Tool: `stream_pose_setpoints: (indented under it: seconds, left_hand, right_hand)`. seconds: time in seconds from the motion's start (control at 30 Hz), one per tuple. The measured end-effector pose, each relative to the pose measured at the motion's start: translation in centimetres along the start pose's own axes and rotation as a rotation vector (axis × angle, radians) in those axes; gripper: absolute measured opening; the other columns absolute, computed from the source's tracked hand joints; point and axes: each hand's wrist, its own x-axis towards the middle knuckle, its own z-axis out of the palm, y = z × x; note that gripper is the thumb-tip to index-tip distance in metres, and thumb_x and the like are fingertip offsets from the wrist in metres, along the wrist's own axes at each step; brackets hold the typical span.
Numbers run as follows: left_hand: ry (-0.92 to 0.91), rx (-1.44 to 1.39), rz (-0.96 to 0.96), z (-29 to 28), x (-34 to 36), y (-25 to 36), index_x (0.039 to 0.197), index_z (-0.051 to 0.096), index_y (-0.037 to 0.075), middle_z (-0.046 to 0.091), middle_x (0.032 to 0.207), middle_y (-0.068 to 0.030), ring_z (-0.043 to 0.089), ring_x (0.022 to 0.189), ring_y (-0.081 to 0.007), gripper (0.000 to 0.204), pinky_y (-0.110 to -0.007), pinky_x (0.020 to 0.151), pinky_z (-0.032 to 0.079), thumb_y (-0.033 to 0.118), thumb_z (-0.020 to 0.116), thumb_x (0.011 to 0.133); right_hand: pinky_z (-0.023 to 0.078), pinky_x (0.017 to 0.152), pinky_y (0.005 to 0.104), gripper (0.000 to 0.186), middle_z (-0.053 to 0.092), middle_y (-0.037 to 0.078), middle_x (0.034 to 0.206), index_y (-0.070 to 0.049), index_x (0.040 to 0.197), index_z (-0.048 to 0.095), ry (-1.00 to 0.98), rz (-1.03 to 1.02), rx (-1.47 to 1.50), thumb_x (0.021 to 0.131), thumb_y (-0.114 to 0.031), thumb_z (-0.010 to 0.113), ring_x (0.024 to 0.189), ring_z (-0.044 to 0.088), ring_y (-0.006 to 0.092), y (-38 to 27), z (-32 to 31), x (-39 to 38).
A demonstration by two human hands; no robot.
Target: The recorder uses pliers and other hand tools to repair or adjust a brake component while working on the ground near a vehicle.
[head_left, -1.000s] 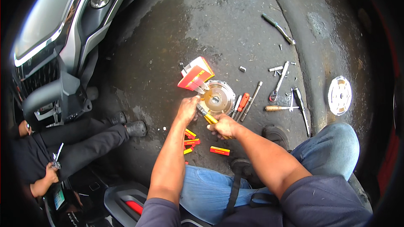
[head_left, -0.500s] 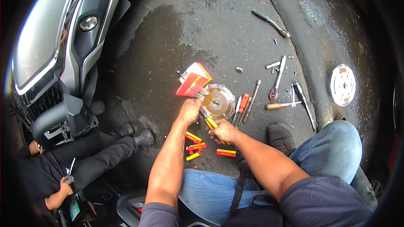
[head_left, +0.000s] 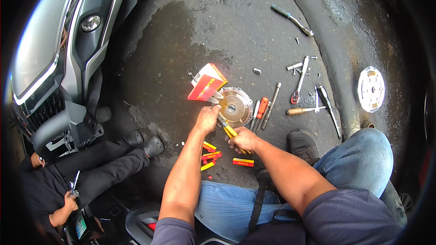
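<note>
Since the earlier frame, both hands sit a little lower in the head view, and the round toothed metal disc (head_left: 235, 106) with them; this looks more like the head turning than the hands travelling.

In the head view, the left hand (head_left: 208, 119) presses on the near left edge of the disc, fingers curled on its rim. The right hand (head_left: 244, 139) is clenched around yellow-handled pliers (head_left: 229, 131), whose tip reaches to the disc from the near side. The disc lies flat on the wet concrete floor (head_left: 181, 41), just right of an open red and yellow box (head_left: 205, 83).

I judge the work on the disc is in the middle: it is off the machine, and small red and yellow boxes (head_left: 227, 158) wait near. Screwdrivers (head_left: 265, 109) lie just right, a second toothed disc (head_left: 371, 89) far right.
</note>
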Motion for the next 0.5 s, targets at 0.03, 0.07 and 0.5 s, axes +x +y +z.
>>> stream_pose_setpoints:
  seconds: [0.03,0.07,0.5]
  left_hand:
    - [-0.004,-0.004,-0.008,0.1,0.1,-0.1,0.074,0.059,-0.003,0.052,0.051,-0.0085,0.048,0.039,-0.018,0.041,-0.035,0.042,0.038,0.034,0.048,0.088]
    - [-0.008,-0.008,-0.016,0.3,0.2,-0.3,0.073,0.059,-0.003,0.052,0.051,-0.0086,0.048,0.04,-0.0183,0.041,-0.035,0.042,0.038,0.034,0.048,0.088]
    - [0.046,-0.097,-0.035,1.2,0.9,-1.8,0.07,0.057,-0.001,0.052,0.051,-0.0079,0.048,0.04,-0.0188,0.041,-0.036,0.041,0.038,0.035,0.05,0.088]
  right_hand:
    - [0.048,0.046,0.0308,0.018,0.06,0.006,0.069,-0.004,0.094,0.061,0.002,0.002,0.0,0.077,-0.009,0.059,0.052,0.056,0.0147,0.0,-0.2,0.0]
    - [0.048,0.046,0.0308,0.018,0.06,0.006,0.069,-0.004,0.094,0.061,0.002,0.017,0.003,0.077,-0.009,0.059,0.052,0.056,0.0148,0.0,-0.3,0.0]
    - [0.044,0.042,0.0282,0.018,0.056,0.003,0.064,-0.003,0.094,0.059,0.068,0.034,-0.124,0.076,-0.007,0.056,0.048,0.052,0.012,-0.2,-0.5,0.2]
